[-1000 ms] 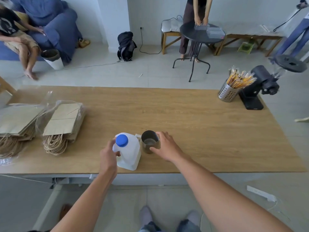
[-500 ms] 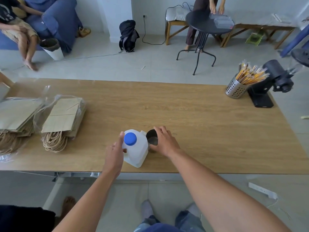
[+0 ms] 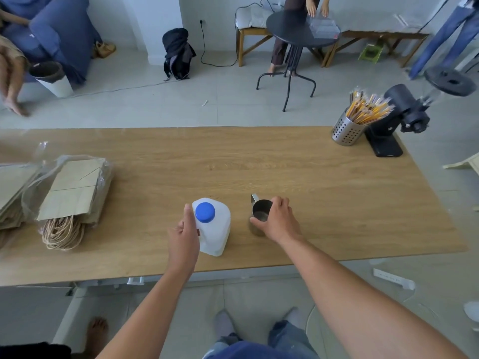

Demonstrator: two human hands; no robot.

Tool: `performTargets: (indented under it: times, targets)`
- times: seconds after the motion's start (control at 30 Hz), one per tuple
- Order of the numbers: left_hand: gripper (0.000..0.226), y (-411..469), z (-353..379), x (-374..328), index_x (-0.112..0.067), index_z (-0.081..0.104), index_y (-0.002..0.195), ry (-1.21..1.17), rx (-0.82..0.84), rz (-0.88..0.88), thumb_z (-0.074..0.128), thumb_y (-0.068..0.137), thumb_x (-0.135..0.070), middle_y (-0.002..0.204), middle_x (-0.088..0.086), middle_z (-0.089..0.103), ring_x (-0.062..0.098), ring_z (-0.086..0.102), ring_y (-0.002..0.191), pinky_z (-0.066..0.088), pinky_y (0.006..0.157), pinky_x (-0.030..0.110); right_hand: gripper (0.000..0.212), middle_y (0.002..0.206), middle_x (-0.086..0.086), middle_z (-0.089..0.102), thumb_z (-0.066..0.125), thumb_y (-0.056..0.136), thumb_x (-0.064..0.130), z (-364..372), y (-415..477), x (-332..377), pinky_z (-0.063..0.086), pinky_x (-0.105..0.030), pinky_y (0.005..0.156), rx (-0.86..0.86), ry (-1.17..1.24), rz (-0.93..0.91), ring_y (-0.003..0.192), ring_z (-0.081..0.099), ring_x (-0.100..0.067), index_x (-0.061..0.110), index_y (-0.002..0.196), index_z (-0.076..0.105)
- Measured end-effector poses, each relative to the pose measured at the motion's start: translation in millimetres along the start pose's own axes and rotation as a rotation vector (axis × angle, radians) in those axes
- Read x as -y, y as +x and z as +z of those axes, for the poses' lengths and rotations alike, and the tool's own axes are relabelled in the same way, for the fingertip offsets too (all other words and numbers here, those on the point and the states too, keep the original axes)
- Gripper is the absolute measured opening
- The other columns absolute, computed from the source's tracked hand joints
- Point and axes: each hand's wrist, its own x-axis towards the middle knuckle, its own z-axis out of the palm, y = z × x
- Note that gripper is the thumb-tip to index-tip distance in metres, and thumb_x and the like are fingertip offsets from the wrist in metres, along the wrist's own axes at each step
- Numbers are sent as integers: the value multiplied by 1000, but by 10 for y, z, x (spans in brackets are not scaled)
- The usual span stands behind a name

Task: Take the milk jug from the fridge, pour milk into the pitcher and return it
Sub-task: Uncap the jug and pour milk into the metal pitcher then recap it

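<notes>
A white plastic milk jug (image 3: 216, 229) with a blue cap (image 3: 205, 212) stands upright near the front edge of the wooden table (image 3: 285, 177). My left hand (image 3: 185, 235) wraps around its left side. To the right, a small steel pitcher (image 3: 260, 216) stands on the table with its spout pointing away from me; my right hand (image 3: 277, 220) grips its right side. A gap of bare table separates jug and pitcher. No fridge is in view.
Bundles of paper bags (image 3: 70, 195) in plastic lie at the table's left. At the far right corner stand a perforated steel cup of straws (image 3: 348, 130) and a black grinder (image 3: 396, 117). Beyond the table are a round black side table (image 3: 295, 32) and people.
My right hand has slid the pitcher to the right, away from the jug, which it touched before. My left hand keeps its hold on the jug.
</notes>
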Motion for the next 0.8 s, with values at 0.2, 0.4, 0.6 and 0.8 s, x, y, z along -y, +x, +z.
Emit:
performTargets:
  times: [0.2, 0.4, 0.6, 0.8]
  targets:
    - [83, -196, 259, -67, 9, 38, 74, -39, -68, 11, 45, 112, -64, 74, 10, 43, 13, 42, 59, 31, 59, 32, 90, 135, -10, 45, 81, 85, 70, 3, -43, -61, 50, -37, 73, -32, 34, 68, 117, 62, -31, 8, 137, 41]
    - [81, -200, 307, -18, -8, 42, 61, -9, -106, 7, 43, 107, -74, 63, 7, 59, 6, 41, 43, 33, 55, 32, 92, 132, -11, 43, 80, 81, 74, 39, -79, -80, 54, -38, 71, -13, 113, 75, 102, 69, -34, 8, 131, 40]
    - [89, -238, 309, -38, 6, 57, 67, 14, -98, 11, 43, 108, -72, 69, 23, 69, 3, 53, 46, 41, 58, 30, 99, 138, -7, 40, 67, 84, 85, -57, -109, -161, 59, -41, 76, 70, 90, 39, 106, 66, -27, 11, 143, 36]
    - [88, -309, 354, -7, 2, 63, 66, -30, -80, -2, 37, 112, -69, 61, 2, 65, 4, 54, 48, 43, 61, 31, 76, 141, -7, 51, 45, 103, 76, -504, -180, 89, 55, -47, 93, -111, 43, -87, 129, 53, -28, 13, 145, 47]
